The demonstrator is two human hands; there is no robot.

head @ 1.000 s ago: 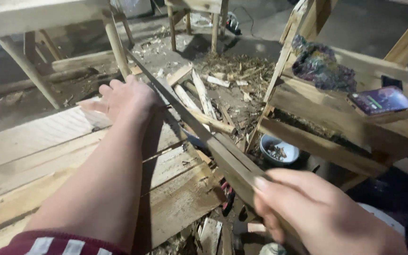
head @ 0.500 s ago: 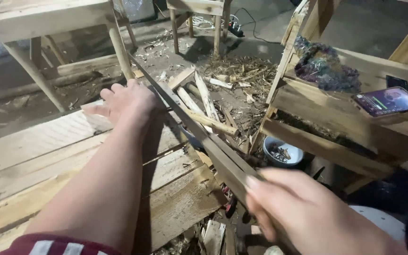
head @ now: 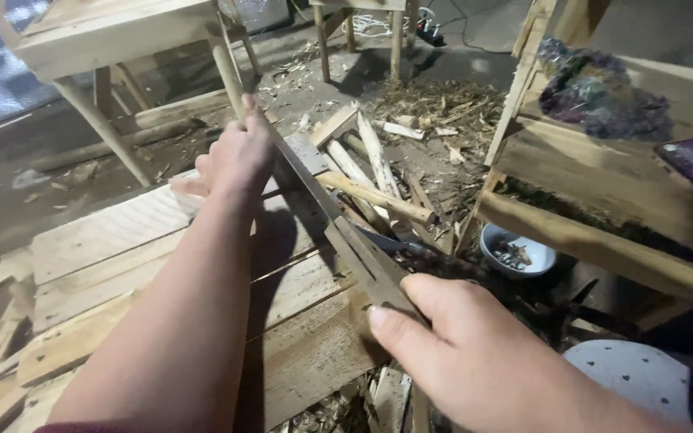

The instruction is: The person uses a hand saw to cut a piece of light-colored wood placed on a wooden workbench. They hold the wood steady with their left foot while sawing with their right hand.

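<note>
Lying across plank platform (head: 122, 265): long strip (head: 338, 224); scrap sticks (head: 378, 172) behind, bowl (head: 516, 250) sitting right, under shelf (head: 603, 200).

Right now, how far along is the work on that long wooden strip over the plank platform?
Done: shavings and offcuts litter the floor, so cutting has already gone on nearby. In hand: the left hand grips the far end of the wooden strip, and the right hand presses the near end above the plank platform. Left: the strip is in one piece; no cutting tool is seen on it.
</note>
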